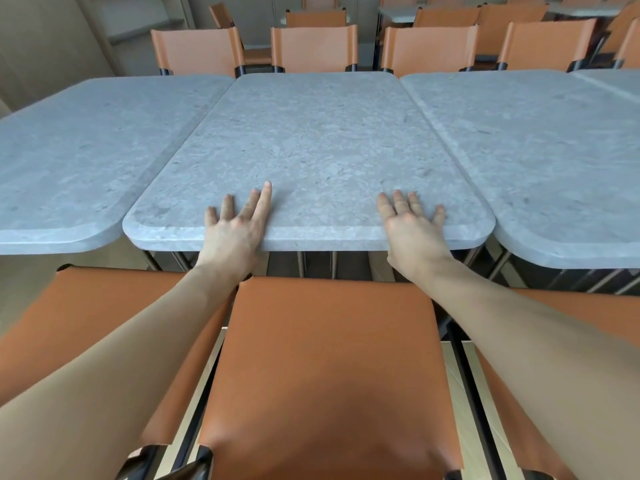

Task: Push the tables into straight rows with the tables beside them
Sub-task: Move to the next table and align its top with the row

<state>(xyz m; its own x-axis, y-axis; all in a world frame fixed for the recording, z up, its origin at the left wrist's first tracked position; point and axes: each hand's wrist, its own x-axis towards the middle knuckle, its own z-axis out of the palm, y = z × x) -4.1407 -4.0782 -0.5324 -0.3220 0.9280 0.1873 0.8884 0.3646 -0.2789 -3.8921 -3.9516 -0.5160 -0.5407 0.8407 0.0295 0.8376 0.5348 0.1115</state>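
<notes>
I see both hands, left hand (235, 230) and right hand (412, 225), fingers spread flat on the middle table (311, 140); an orange chair (325, 368) stands between me and it, neighbour tables (79, 150) alongside.

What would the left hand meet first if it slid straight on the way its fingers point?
Likely nothing on the middle table: the left hand points across bare grey top. Past the far edge stands an orange chair back, though depth is unclear.

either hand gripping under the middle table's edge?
No, the left hand and right hand lie flat, fingers straight, on top of the middle table.
</notes>
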